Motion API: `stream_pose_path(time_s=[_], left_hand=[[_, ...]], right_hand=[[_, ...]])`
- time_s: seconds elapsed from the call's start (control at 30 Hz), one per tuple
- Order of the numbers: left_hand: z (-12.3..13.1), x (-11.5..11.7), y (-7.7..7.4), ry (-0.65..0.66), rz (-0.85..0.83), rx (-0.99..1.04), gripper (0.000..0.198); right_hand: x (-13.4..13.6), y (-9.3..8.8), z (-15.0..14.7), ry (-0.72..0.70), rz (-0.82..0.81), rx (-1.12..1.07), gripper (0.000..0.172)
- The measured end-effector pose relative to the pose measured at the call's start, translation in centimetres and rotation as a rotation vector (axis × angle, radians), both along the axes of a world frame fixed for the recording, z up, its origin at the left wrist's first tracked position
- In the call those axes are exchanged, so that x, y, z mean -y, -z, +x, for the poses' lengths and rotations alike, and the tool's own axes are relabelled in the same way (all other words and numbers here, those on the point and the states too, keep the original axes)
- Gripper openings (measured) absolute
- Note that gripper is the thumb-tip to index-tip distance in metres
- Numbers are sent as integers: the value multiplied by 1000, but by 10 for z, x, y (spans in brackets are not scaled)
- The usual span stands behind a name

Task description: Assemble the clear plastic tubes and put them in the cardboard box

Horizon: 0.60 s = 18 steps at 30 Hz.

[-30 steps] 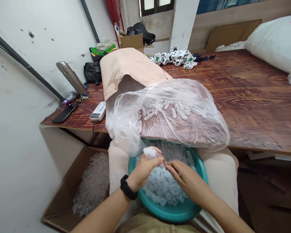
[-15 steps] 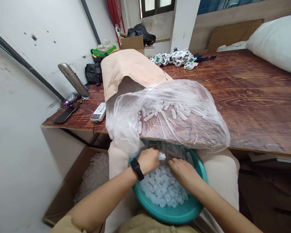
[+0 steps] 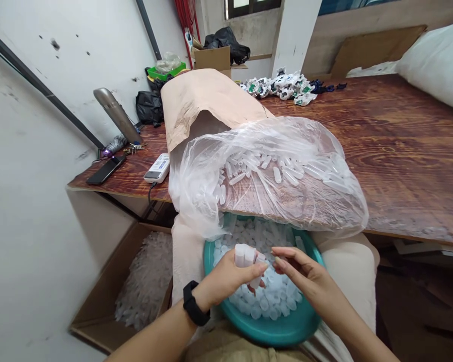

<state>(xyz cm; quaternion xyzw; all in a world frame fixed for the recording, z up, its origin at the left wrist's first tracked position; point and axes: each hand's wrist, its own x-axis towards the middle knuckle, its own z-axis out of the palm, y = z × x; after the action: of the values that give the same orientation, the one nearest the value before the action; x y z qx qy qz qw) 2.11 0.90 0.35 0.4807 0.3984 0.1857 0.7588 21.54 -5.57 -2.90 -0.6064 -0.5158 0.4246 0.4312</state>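
My left hand (image 3: 236, 271), with a black band on its wrist, is closed around a few whitish translucent plastic tubes (image 3: 245, 255) above the teal basin (image 3: 260, 329). Just right of them, my right hand (image 3: 300, 269) has its thumb and forefinger slightly apart, and no object shows between them. Below both hands, the basin is filled with translucent plastic caps or short tubes (image 3: 264, 304). It rests between the person's legs, at the table's front edge. A clear plastic bag (image 3: 287, 206) with several similar tubes inside lies on the table edge behind the hands.
A cardboard box (image 3: 98, 322) of translucent pieces stands on the floor at left. On the wooden table (image 3: 400, 151) are a phone (image 3: 105, 171), a white device (image 3: 157, 168), a metal flask (image 3: 117, 115), a beige sack (image 3: 207, 93) and a pile of white parts (image 3: 287, 85).
My hands have risen out of the basin's contents. The left now shows several tubes in its grip, and the right has opened its fingers beside them. The view has shifted slightly.
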Motion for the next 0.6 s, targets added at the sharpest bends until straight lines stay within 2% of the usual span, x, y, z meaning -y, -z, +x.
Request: stream_pose_path(time_s=[0.13,0.23,0.3,0.4,0.47,0.6], left_hand=[[-2,6,2,11,-54,14,56],[-4,12,-1,-11,-15,-55,58],[-6,14,-4,-36,43,-79,54],[-12,16,-11,-35,160,-125,51],[-16,16,-15,12,240,-171,49],[-22,14,-25,175,462,-284,33]], right_hand=[[5,-5,-10,175,19,-225,36],[9,-11,-18,173,-43,-355,36],[13,-15,-19,114,3,-264,34],[18,-22,-12,10,164,43,27],[21,-27,-5,-92,212,166,30],[24,-39,2,-285,251,249,37]])
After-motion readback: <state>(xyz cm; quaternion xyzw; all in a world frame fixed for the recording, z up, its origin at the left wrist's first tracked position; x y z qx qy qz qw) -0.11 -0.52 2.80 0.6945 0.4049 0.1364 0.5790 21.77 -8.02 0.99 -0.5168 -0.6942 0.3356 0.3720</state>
